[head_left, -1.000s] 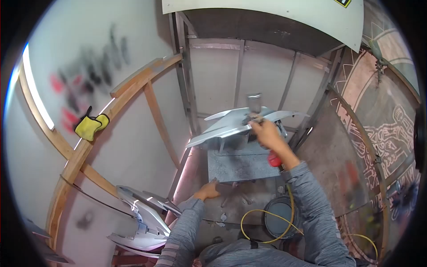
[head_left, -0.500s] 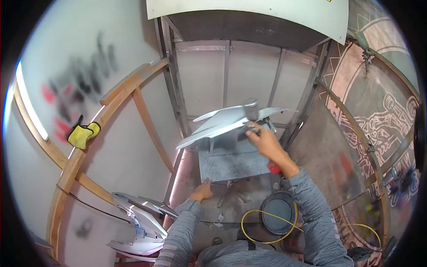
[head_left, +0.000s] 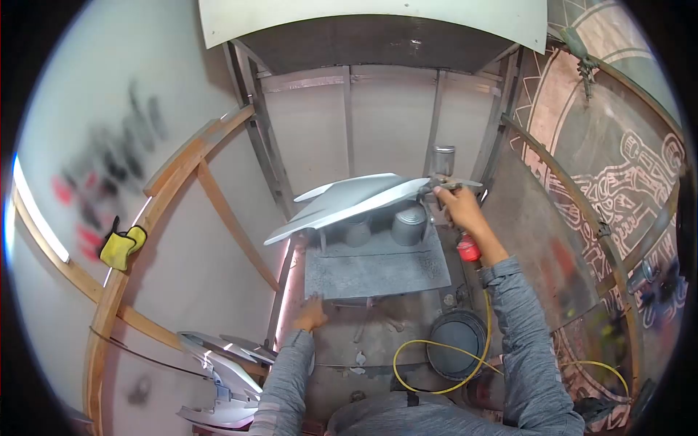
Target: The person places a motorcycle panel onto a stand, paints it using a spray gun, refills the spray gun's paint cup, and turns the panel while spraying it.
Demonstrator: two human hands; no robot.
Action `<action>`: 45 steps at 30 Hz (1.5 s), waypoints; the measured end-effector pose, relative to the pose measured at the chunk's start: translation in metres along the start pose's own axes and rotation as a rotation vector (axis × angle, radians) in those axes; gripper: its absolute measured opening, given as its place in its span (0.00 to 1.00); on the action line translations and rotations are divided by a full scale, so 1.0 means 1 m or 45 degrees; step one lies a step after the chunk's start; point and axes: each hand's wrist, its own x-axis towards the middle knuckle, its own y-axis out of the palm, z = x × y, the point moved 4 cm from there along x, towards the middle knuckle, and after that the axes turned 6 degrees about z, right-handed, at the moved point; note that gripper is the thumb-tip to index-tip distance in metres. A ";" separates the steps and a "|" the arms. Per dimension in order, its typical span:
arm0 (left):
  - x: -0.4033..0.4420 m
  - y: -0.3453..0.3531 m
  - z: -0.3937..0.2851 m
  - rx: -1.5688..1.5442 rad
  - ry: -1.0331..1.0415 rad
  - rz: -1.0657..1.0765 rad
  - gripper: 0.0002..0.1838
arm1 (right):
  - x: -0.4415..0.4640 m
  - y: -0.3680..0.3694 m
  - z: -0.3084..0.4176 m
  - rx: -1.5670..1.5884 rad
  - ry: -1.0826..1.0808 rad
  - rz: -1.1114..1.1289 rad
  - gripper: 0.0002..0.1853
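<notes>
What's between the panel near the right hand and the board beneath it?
In the head view, a shiny can, a duller container left of it, and a thin post farther left show between panel and board.

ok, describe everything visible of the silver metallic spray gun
The silver metallic spray gun carries an upright cylindrical cup on top. The right hand grips it, hiding much of its body. It overlaps the right part of the long silver panel in view; contact is unclear. A red fitting shows below the hand.
</notes>
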 end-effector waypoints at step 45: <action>0.016 -0.009 0.007 -0.064 -0.265 0.089 0.50 | -0.050 0.017 0.038 0.011 -0.023 0.237 0.22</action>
